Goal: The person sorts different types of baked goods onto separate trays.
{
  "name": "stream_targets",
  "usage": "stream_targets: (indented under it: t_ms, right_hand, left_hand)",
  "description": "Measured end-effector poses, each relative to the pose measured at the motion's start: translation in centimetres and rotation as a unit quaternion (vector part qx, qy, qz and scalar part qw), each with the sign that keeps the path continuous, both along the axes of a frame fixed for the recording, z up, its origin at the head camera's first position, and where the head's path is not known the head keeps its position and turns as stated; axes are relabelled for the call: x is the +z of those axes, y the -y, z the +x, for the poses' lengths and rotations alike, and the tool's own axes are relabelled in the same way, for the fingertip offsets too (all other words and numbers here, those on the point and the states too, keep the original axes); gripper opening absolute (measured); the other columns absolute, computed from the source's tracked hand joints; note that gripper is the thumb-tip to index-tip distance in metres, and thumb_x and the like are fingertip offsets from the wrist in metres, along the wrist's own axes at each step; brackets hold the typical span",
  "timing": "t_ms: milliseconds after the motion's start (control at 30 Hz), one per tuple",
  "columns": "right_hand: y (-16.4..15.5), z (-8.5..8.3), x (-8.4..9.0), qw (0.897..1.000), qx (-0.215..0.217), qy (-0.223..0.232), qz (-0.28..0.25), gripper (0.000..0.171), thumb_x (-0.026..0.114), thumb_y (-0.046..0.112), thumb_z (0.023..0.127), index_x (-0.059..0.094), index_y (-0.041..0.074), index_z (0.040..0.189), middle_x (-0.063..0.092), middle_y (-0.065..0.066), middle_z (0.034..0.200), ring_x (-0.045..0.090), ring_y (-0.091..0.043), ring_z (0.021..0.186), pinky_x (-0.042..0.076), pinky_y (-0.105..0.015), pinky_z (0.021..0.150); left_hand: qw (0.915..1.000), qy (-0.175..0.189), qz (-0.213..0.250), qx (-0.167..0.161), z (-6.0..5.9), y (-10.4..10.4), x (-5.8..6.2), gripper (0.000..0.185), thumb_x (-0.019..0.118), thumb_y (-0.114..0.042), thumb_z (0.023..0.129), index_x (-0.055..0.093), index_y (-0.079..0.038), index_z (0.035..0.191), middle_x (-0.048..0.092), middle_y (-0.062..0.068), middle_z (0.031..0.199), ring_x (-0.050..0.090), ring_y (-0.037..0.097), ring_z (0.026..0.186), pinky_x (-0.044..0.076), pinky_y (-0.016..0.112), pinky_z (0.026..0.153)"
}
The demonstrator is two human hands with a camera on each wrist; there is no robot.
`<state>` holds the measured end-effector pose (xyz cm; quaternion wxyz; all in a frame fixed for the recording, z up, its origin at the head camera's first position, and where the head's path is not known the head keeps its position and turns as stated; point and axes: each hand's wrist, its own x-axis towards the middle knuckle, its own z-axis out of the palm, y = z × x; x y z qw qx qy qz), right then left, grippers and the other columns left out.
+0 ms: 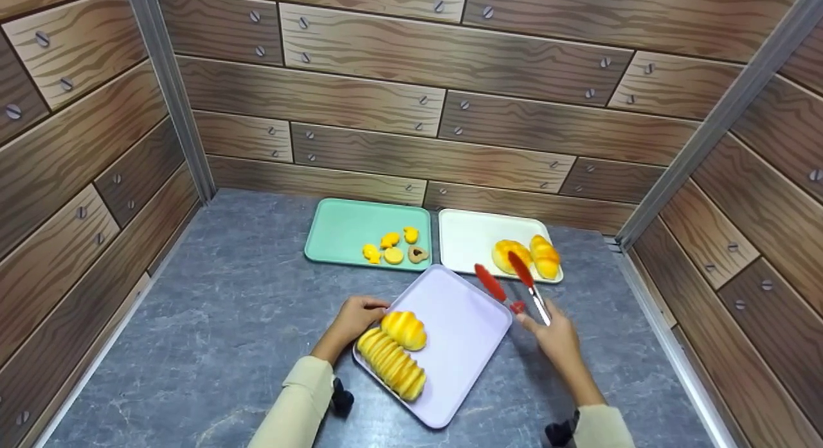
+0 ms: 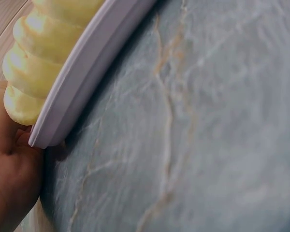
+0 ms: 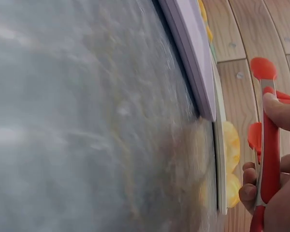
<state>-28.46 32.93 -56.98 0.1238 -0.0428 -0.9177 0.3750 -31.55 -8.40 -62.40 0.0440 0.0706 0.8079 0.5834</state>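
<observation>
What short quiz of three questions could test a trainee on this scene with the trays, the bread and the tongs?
1. True or false: the left hand holds the edge of the lavender tray.
2. Which tray has the small cookies? A) white tray B) green tray C) lavender tray
3. Fill in: the right hand holds red ____ near the rolls on the white tray.

Key: 1 true; 2 B; 3 tongs.
</observation>
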Motion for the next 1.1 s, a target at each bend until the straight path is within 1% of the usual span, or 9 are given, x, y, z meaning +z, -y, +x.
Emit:
stream_targets:
  t_ms: [33,133,267,400,533,733,867,1000,1100]
  right_hand:
    - [0.2,0.5,0.0,1.000,0.006,0.002,-0.005,0.071,0.081,0.031,0.084,0.054,-0.004,0.140,0.061,-0.033,0.126,0.060,-0.045,0.108,0.045,-0.057,0.095]
    - [0.5,1.9,-0.1,1.000,0.025,0.014,-0.005,0.077,0.082,0.032,0.084,0.050,-0.005,0.144,0.056,-0.034,0.136,0.056,-0.048,0.122,0.042,-0.059,0.104]
    - [0.9,3.6,-0.2,0.998,0.053,0.036,-0.003,0.082,0.082,0.034,0.083,0.046,-0.004,0.147,0.051,-0.034,0.142,0.049,-0.049,0.132,0.037,-0.060,0.111]
    - [1.4,5.1,-0.5,0.996,0.082,0.045,-0.004,0.084,0.083,0.037,0.081,0.048,-0.003,0.146,0.051,-0.030,0.145,0.047,-0.046,0.136,0.035,-0.058,0.114]
    - [2.0,6.2,-1.0,0.994,0.104,0.037,0.001,0.082,0.085,0.037,0.079,0.052,0.000,0.145,0.054,-0.027,0.143,0.049,-0.044,0.135,0.036,-0.057,0.113]
    - [3.0,7.4,-2.0,0.991,0.128,0.025,0.008,0.080,0.087,0.033,0.077,0.055,0.000,0.142,0.059,-0.024,0.139,0.053,-0.041,0.131,0.039,-0.056,0.111]
    - [3.6,7.8,-2.1,0.989,0.139,0.036,0.015,0.080,0.087,0.035,0.075,0.057,0.004,0.143,0.060,-0.018,0.140,0.054,-0.036,0.132,0.039,-0.055,0.111]
    - [4.2,8.0,-2.0,0.988,0.143,0.054,0.024,0.080,0.087,0.038,0.075,0.057,0.012,0.144,0.058,-0.014,0.144,0.051,-0.034,0.135,0.037,-0.055,0.113]
    - [4.7,8.2,-1.9,0.987,0.145,0.049,0.047,0.079,0.087,0.041,0.074,0.058,0.014,0.143,0.058,-0.013,0.144,0.051,-0.034,0.136,0.038,-0.055,0.112]
  left_hand:
    - [1.0000,0.000,-0.001,-0.001,0.0,0.0,0.0,0.021,0.067,-0.015,0.094,0.079,-0.010,0.110,0.075,0.008,0.113,0.066,0.027,0.115,0.050,0.045,0.101]
    - [1.0000,0.003,-0.001,0.000,0.0,0.0,0.1,0.021,0.067,-0.015,0.094,0.079,-0.010,0.110,0.076,0.007,0.112,0.066,0.026,0.114,0.050,0.044,0.101]
    - [1.0000,-0.001,-0.002,-0.001,0.0,0.0,0.0,0.021,0.067,-0.015,0.094,0.079,-0.009,0.110,0.076,0.008,0.113,0.067,0.027,0.113,0.051,0.044,0.100]
    - [1.0000,-0.007,-0.004,0.000,0.1,0.0,0.1,0.021,0.067,-0.014,0.093,0.079,-0.009,0.110,0.076,0.008,0.112,0.067,0.026,0.112,0.052,0.043,0.099]
    - [0.9999,-0.013,-0.005,0.003,0.0,-0.1,0.1,0.021,0.067,-0.013,0.092,0.080,-0.009,0.109,0.076,0.007,0.110,0.068,0.025,0.110,0.052,0.041,0.098]
    - [0.9999,-0.011,-0.008,0.004,0.1,-0.1,0.0,0.020,0.067,-0.014,0.093,0.080,-0.010,0.108,0.076,0.007,0.110,0.068,0.025,0.110,0.052,0.041,0.097]
    - [0.9999,-0.014,-0.004,-0.002,0.2,0.0,0.0,0.020,0.067,-0.014,0.094,0.079,-0.009,0.109,0.076,0.008,0.112,0.067,0.027,0.113,0.051,0.044,0.100]
    - [1.0000,-0.009,0.002,-0.001,0.1,0.0,0.1,0.021,0.066,-0.014,0.093,0.079,-0.008,0.109,0.075,0.008,0.113,0.066,0.027,0.114,0.051,0.043,0.100]
    - [1.0000,-0.002,0.003,0.003,0.1,-0.1,0.1,0.021,0.066,-0.014,0.093,0.079,-0.009,0.109,0.076,0.007,0.113,0.066,0.026,0.115,0.050,0.044,0.101]
